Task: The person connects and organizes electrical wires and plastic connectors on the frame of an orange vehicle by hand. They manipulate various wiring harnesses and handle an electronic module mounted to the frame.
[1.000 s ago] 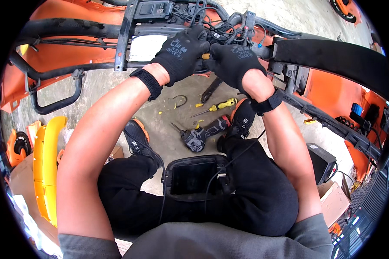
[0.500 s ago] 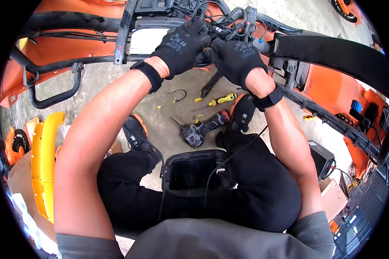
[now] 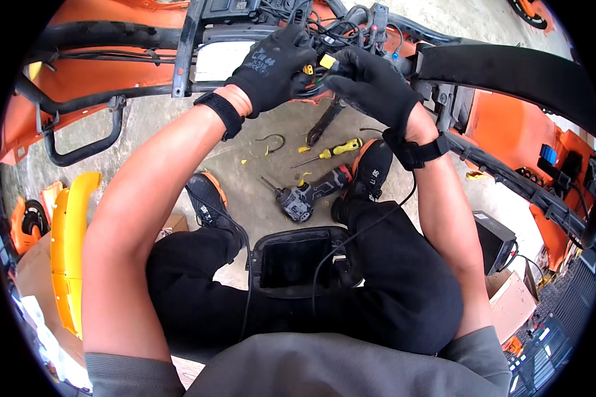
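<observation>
Both my hands wear black work gloves and are raised to a bundle of black wires (image 3: 344, 30) on an orange vehicle's dark frame. My left hand (image 3: 275, 71) is closed around a small yellow connector (image 3: 308, 69), whose end faces right. Between the thumb and fingers of my right hand (image 3: 377, 85) is another yellow connector (image 3: 327, 61), its end facing left. A narrow gap separates the two connectors. The cables behind them are mostly hidden by the gloves.
On the concrete floor between my shoes lie a cordless drill (image 3: 304, 198) and a yellow-handled screwdriver (image 3: 334, 152). A black rectangular housing (image 3: 298, 261) sits between my legs. Frame tubes (image 3: 119, 92) and a black curved bar (image 3: 503, 83) flank the work. A yellow panel (image 3: 69, 251) stands left.
My hands were close together, hiding the connectors. Now my right hand has shifted right and turned, and two separate yellow connectors show between the gloves.
</observation>
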`<control>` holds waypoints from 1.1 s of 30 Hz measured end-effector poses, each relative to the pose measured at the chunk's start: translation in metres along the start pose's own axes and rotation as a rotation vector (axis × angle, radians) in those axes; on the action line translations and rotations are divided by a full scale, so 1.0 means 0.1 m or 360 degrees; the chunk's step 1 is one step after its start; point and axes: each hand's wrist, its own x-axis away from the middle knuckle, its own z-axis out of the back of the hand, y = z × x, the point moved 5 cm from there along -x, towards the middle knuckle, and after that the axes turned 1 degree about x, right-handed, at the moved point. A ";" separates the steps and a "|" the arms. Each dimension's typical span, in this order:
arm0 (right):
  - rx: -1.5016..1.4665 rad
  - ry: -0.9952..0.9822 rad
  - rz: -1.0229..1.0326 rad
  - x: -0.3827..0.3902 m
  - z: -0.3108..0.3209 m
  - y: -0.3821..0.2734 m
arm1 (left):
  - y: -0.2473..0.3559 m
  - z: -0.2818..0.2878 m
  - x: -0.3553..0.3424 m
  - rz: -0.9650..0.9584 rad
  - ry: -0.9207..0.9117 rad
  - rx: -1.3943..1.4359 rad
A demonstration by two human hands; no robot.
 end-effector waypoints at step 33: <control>-0.0441 0.0349 -0.0003 -0.01 0.18 0.11 | 0.15 0.04 -0.12 0.0302 -0.0525 -0.0176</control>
